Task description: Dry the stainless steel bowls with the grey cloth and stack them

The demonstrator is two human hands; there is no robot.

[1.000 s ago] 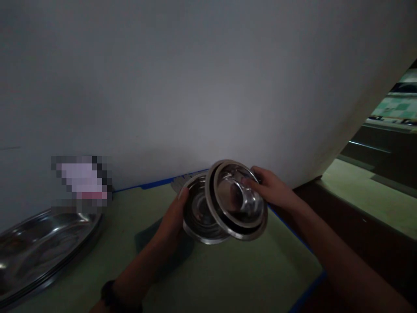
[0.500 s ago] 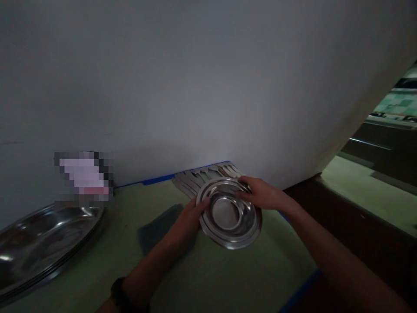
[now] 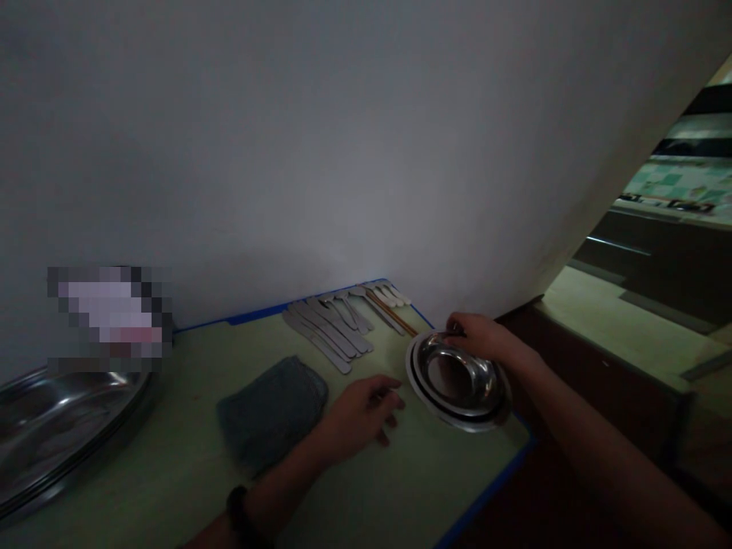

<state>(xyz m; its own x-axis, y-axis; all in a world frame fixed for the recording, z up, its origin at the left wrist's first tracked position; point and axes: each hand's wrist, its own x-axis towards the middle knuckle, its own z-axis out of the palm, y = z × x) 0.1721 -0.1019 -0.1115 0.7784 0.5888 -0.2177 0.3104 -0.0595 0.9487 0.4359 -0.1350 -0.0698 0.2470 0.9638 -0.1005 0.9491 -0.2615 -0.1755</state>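
right now, as i judge it, the step in hand is handling the bowls point(image 3: 454, 377): my right hand point(image 3: 477, 337) has them pinched by the far right rim, one nested in another, near the table's point(image 3: 426, 476) right corner. my left hand point(image 3: 363, 412) is apart from them, just to their left, fingers loosely curled with nothing visible between them. from here, i'd say moving or lowering the bowls calls for a firm pinch and a level tilt, since one hand alone bears them and the inner one could slide. the cutlery point(image 3: 329, 324) lies close behind, so it needs some clearance; the cloth point(image 3: 268, 415) is beyond my left hand.

some of this is hard to read. the bowls hide their own undersides, so i can't tell whether they touch the table, nor how many are nested. trays point(image 3: 74, 415) are cut off at the left edge, and a patch point(image 3: 108, 313) above them is pixelated.
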